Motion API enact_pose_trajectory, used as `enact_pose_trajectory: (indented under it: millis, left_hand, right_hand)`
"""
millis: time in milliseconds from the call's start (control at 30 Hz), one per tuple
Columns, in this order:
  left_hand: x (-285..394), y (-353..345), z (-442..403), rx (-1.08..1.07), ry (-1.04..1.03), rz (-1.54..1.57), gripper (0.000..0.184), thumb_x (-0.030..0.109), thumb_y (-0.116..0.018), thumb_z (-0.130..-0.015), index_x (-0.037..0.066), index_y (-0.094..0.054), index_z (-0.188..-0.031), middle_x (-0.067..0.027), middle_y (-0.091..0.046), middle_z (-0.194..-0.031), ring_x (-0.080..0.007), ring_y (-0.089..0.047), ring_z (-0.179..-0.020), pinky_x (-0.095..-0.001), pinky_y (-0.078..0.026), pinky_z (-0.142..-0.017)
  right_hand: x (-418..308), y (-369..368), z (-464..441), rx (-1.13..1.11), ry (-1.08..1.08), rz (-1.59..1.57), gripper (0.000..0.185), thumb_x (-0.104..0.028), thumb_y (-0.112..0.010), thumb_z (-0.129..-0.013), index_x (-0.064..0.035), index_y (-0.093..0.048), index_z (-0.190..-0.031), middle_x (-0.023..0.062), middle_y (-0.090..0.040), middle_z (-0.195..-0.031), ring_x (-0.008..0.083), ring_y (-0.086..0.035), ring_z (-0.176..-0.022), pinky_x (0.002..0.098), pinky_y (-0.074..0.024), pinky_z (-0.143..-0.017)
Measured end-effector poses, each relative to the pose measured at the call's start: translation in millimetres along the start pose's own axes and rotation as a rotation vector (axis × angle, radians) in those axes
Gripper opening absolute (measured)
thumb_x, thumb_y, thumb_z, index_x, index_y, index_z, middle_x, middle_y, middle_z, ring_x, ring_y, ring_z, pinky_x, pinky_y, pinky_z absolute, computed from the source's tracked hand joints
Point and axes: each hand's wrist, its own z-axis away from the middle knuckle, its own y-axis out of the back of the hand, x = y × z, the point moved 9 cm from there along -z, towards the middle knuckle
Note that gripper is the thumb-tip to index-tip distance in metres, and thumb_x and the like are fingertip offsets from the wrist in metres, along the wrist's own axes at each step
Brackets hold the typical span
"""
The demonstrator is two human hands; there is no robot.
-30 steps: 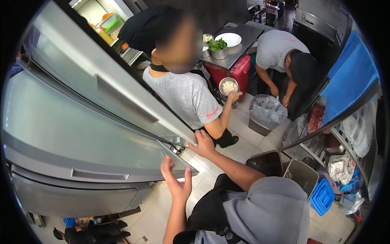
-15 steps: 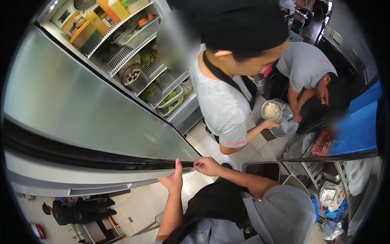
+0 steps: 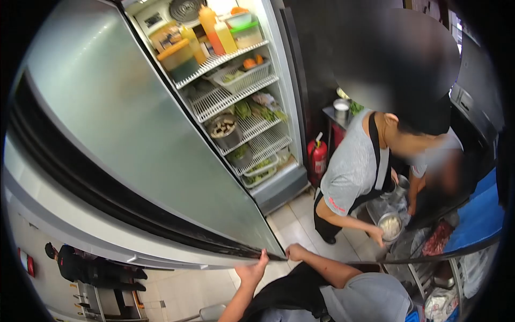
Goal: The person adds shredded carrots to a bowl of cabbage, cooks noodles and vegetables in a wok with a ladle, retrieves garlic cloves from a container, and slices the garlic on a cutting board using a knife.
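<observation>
Toward six o'clock, the person's partly curled left fingers (image 3: 263, 256) touch the refrigerator door (image 3: 150, 145), which spans to ten; the right fingers (image 3: 292, 250) bend beside its corner, both grips unclear. Seemingly stiff and heavy, it suits an edge hold.

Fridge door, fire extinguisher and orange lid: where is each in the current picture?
Fridge door (image 3: 134, 129): head view, on its frosted panel.
Fire extinguisher (image 3: 318, 159): head view, on its red body.
Orange lid (image 3: 174, 49): head view, on its top.
</observation>
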Motion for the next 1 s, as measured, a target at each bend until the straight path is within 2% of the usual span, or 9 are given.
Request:
enact_pose_trajectory:
  millis: [300,367,433,533,600,767,867,933,1000]
  left_hand:
    - [29.5,12.8,-13.8,0.043,-0.093,0.134,0.031,0.008,-0.085,-0.074,-0.005,-0.067,-0.096,-0.0086,-0.069,-0.088,-0.0224,-0.067,-0.081,-0.0342,-0.055,-0.078]
    - [-26.3,9.1,-7.6,0.011,0.044,0.460,0.040,-0.002,-0.079,-0.076,-0.006,-0.060,-0.111,-0.0126,-0.063,-0.106,-0.0246,-0.061,-0.096,-0.0417,-0.056,-0.083]
    - [-61.0,16.8,-0.6,-0.055,-0.001,0.397,0.050,-0.009,-0.074,-0.078,-0.007,-0.054,-0.123,-0.0154,-0.059,-0.118,-0.0265,-0.058,-0.106,-0.0473,-0.057,-0.085]
    - [22.0,20.3,-5.6,-0.035,-0.077,0.111,0.037,0.001,-0.078,-0.080,-0.007,-0.060,-0.112,-0.0122,-0.066,-0.101,-0.0242,-0.064,-0.088,-0.0394,-0.055,-0.079]
    - [38.0,25.9,-7.9,0.016,-0.071,0.182,0.019,0.006,-0.080,-0.079,-0.005,-0.067,-0.088,-0.0065,-0.069,-0.080,-0.0179,-0.064,-0.071,-0.0323,-0.053,-0.074]
    - [45.2,30.5,-9.7,-0.015,-0.160,0.210,0.024,0.003,-0.080,-0.078,-0.007,-0.066,-0.095,-0.0096,-0.069,-0.088,-0.0171,-0.063,-0.077,-0.0322,-0.053,-0.075]
    - [46.5,36.4,-7.9,0.046,-0.256,0.175,0.027,0.003,-0.081,-0.079,-0.009,-0.066,-0.098,-0.0108,-0.068,-0.092,-0.0180,-0.063,-0.080,-0.0332,-0.053,-0.078]
    - [20.7,32.4,-10.8,0.016,-0.206,0.384,0.031,0.004,-0.082,-0.080,-0.011,-0.065,-0.103,-0.0127,-0.068,-0.096,-0.0199,-0.063,-0.082,-0.0349,-0.053,-0.083]
    - [24.1,37.0,-13.4,0.031,-0.318,0.158,0.036,0.005,-0.082,-0.081,-0.012,-0.064,-0.108,-0.0152,-0.068,-0.101,-0.0218,-0.063,-0.088,-0.0363,-0.053,-0.086]
  right_hand:
    - [53.3,-60.6,-52.0,0.030,0.071,0.296,0.019,-0.011,-0.070,-0.067,0.0011,-0.076,-0.080,0.0239,-0.073,-0.087,0.0414,-0.070,-0.086,0.0493,-0.0564,-0.080]
    - [66.3,-78.3,-54.9,0.067,0.085,0.229,0.019,-0.014,-0.071,-0.067,0.0009,-0.075,-0.078,0.0247,-0.071,-0.082,0.0429,-0.069,-0.076,0.0510,-0.0563,-0.077]
    - [51.8,-68.0,-34.9,-0.019,-0.011,0.309,0.019,-0.013,-0.071,-0.066,0.0011,-0.075,-0.078,0.0254,-0.071,-0.083,0.0402,-0.072,-0.082,0.0496,-0.0577,-0.075]
    - [47.8,-59.0,-13.5,-0.070,-0.172,0.276,0.019,-0.002,-0.069,-0.069,0.0046,-0.076,-0.086,0.0262,-0.073,-0.096,0.0389,-0.073,-0.093,0.0441,-0.0597,-0.081]
    - [42.4,-64.5,-4.8,-0.090,-0.182,0.291,0.020,-0.001,-0.069,-0.070,0.0057,-0.075,-0.088,0.0262,-0.073,-0.098,0.0387,-0.072,-0.096,0.0436,-0.0594,-0.083]
    - [37.7,-77.4,7.1,-0.057,-0.173,0.357,0.023,-0.003,-0.064,-0.069,-0.0003,-0.077,-0.087,0.0229,-0.074,-0.093,0.0380,-0.072,-0.094,0.0452,-0.0574,-0.084]
    - [50.4,-108.2,3.0,-0.022,-0.134,0.305,0.028,-0.021,-0.059,-0.077,-0.0033,-0.078,-0.086,0.0214,-0.074,-0.093,0.0364,-0.071,-0.090,0.0482,-0.0559,-0.081]
    - [42.1,-102.3,30.7,-0.096,-0.332,0.061,0.044,-0.035,-0.055,-0.090,-0.0006,-0.076,-0.106,0.0237,-0.071,-0.115,0.0376,-0.068,-0.109,0.0486,-0.0542,-0.092]
    - [25.8,-94.0,63.6,-0.200,-0.595,-0.123,0.055,-0.041,-0.052,-0.093,-0.0043,-0.066,-0.131,0.0178,-0.061,-0.140,0.0376,-0.060,-0.126,0.0508,-0.0493,-0.102]
